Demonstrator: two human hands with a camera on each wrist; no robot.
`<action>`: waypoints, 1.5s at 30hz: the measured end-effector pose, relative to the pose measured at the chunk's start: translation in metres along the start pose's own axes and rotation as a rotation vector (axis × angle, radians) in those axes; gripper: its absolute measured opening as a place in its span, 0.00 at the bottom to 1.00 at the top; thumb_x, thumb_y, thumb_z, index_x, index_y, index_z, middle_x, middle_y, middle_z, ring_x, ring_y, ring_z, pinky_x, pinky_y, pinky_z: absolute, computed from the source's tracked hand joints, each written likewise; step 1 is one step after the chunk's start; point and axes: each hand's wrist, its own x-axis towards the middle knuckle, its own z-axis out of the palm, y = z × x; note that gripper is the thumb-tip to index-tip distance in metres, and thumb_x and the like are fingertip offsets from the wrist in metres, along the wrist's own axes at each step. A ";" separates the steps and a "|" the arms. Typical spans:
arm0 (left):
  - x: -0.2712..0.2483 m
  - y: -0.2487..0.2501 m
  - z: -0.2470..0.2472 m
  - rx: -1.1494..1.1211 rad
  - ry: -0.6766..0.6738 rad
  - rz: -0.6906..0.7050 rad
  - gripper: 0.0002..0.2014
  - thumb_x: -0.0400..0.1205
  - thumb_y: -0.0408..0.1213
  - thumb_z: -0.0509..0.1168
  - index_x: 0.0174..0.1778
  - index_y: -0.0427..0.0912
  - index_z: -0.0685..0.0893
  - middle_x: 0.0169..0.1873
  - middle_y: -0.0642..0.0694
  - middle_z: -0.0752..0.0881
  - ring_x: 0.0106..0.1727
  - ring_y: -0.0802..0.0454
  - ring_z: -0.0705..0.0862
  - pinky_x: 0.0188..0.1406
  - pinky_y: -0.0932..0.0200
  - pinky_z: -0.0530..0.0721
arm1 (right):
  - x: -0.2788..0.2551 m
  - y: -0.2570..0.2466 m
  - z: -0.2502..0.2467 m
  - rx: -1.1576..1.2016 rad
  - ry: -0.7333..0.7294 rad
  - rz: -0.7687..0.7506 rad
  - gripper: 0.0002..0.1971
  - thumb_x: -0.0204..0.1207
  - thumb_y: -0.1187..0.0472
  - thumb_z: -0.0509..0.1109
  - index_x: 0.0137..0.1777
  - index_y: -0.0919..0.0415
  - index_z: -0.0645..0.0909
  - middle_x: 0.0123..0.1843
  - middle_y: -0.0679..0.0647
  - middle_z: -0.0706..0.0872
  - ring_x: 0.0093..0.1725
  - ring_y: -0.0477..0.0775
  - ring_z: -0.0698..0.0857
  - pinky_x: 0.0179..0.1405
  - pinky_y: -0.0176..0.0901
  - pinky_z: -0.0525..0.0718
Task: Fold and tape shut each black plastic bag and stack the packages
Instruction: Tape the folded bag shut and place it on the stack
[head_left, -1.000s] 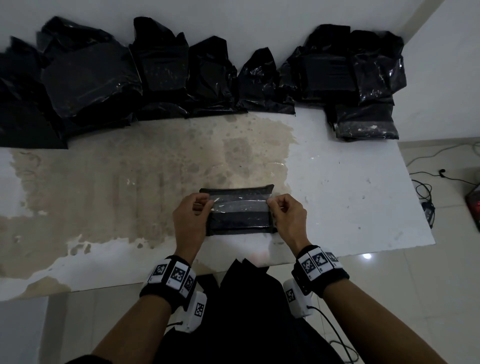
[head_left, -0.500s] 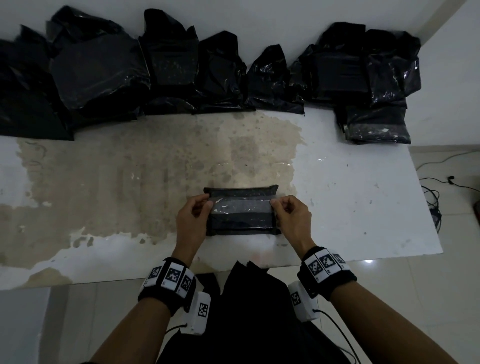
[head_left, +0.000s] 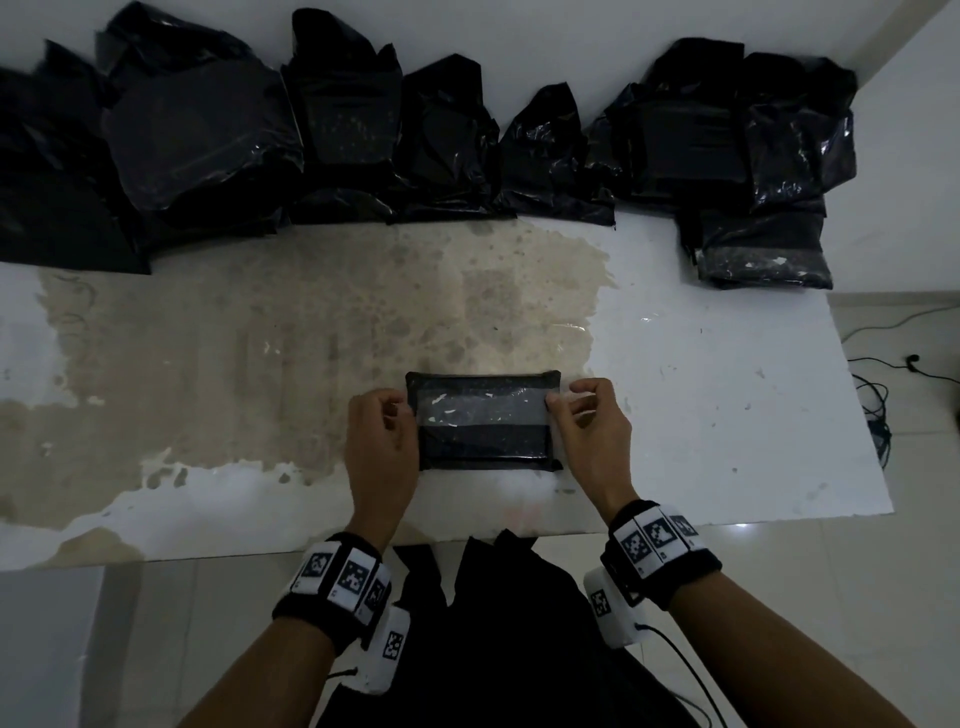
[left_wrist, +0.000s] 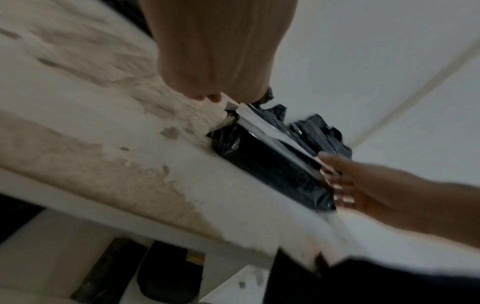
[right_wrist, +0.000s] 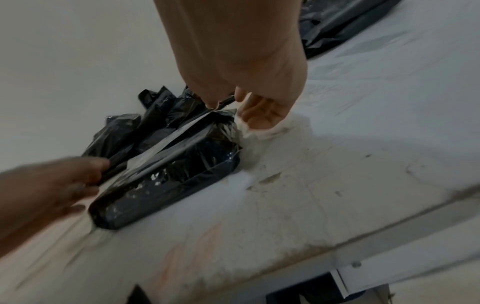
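A folded black bag package (head_left: 483, 447) lies flat on the white table (head_left: 727, 415) near its front edge. A strip of clear tape (head_left: 483, 410) runs across its top from side to side. My left hand (head_left: 384, 441) pinches the tape's left end at the package's left edge. My right hand (head_left: 587, 431) pinches the right end at the right edge. The left wrist view shows the package (left_wrist: 272, 164) with the tape (left_wrist: 262, 127) stretched over it. In the right wrist view my fingers (right_wrist: 259, 111) hold the tape end above the package (right_wrist: 168, 179).
A row of loose black bags (head_left: 337, 135) leans on the wall along the table's back edge. A stack of taped packages (head_left: 763, 244) sits at the back right. Cables (head_left: 878, 395) lie on the floor to the right. The tabletop has a worn brown patch (head_left: 311, 338).
Both hands have stayed at the ends of the package with the tape strip across it. The camera view has shifted slightly; the package lies in the same place.
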 end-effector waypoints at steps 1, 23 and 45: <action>-0.003 0.003 -0.001 0.076 -0.040 0.118 0.09 0.87 0.39 0.59 0.57 0.41 0.81 0.52 0.48 0.80 0.50 0.54 0.78 0.52 0.59 0.75 | -0.003 0.000 0.000 -0.061 0.018 -0.076 0.14 0.82 0.48 0.73 0.61 0.53 0.78 0.50 0.49 0.84 0.47 0.45 0.82 0.41 0.34 0.78; -0.026 -0.017 0.009 0.547 -0.589 0.423 0.34 0.92 0.52 0.41 0.86 0.27 0.50 0.87 0.29 0.42 0.89 0.36 0.46 0.86 0.42 0.61 | -0.041 0.031 0.026 -0.748 -0.243 -0.645 0.38 0.91 0.43 0.52 0.87 0.73 0.53 0.90 0.68 0.52 0.90 0.63 0.50 0.87 0.60 0.61; -0.018 -0.003 0.017 0.120 -0.440 -0.042 0.35 0.89 0.53 0.44 0.89 0.37 0.49 0.88 0.43 0.54 0.87 0.50 0.53 0.86 0.56 0.52 | -0.032 0.023 0.024 -0.433 -0.159 -0.317 0.35 0.88 0.44 0.45 0.89 0.66 0.53 0.77 0.63 0.78 0.74 0.63 0.76 0.68 0.58 0.75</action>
